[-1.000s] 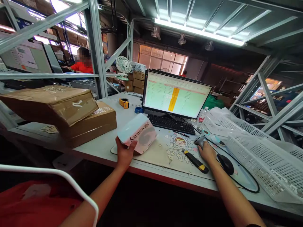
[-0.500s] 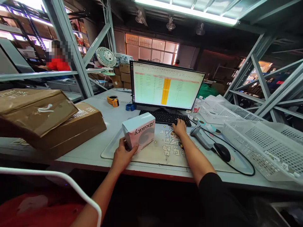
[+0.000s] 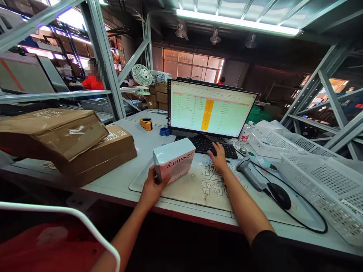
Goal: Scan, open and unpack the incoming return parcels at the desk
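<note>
My left hand (image 3: 153,187) grips the lower left end of a pale pink and white box (image 3: 177,160) lettered "beauty", thumb across its front. The box stands tilted slightly over the desk mat (image 3: 181,196). My right hand (image 3: 219,158) is at the front edge of the black keyboard (image 3: 204,145), fingers spread apart and nothing held. Behind the keyboard stands a monitor (image 3: 190,109) showing a spreadsheet with an orange column. To the right of my right forearm lie a grey barcode scanner (image 3: 251,173) and a black mouse (image 3: 279,195).
Two brown cartons (image 3: 110,151) are stacked on the left of the desk. White perforated baskets (image 3: 320,189) line the right side. Tape rolls (image 3: 146,124) and a bottle (image 3: 244,134) stand near the monitor. A person in red (image 3: 93,81) is in the far left background.
My right hand has drawn back a little from the keys and its fingers have spread. The whole view has shifted, so things appear farther right. My left hand still holds the box.
</note>
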`<state>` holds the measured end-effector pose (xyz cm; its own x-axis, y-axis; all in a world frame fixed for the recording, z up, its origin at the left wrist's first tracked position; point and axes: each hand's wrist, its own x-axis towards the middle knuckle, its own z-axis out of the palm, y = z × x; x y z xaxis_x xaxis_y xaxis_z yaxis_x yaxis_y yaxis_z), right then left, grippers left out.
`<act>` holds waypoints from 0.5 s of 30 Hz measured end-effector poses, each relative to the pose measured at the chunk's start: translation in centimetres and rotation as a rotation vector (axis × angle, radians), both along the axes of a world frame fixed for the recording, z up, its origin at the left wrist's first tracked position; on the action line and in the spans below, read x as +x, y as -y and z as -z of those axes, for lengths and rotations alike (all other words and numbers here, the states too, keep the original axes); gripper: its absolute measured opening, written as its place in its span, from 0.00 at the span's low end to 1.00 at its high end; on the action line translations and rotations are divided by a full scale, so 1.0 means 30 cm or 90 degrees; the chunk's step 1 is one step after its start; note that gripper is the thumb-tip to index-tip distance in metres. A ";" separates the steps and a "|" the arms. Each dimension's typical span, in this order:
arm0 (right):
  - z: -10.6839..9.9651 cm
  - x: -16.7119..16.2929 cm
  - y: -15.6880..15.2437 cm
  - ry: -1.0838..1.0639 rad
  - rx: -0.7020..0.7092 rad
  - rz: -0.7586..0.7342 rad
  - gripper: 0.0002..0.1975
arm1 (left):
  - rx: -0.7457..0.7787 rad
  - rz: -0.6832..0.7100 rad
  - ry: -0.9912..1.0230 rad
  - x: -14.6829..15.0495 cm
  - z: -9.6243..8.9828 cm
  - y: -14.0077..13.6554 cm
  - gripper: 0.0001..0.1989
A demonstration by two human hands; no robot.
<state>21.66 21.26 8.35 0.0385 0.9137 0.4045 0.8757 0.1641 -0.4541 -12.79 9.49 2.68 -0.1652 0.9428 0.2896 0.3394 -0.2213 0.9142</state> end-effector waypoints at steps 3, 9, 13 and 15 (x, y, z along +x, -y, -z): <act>-0.044 -0.114 0.061 -0.142 -0.044 -0.294 0.50 | 0.052 0.017 0.089 -0.013 0.027 -0.031 0.36; -0.114 -0.303 0.214 -0.202 -0.237 -0.479 0.54 | 0.121 0.083 0.183 0.006 0.020 -0.018 0.46; -0.136 -0.278 0.280 -0.222 -0.280 -0.438 0.40 | 0.136 0.194 0.199 -0.009 -0.009 0.004 0.50; -0.152 -0.214 0.339 -0.264 -0.257 -0.404 0.38 | 0.125 0.238 0.218 -0.036 -0.020 0.037 0.51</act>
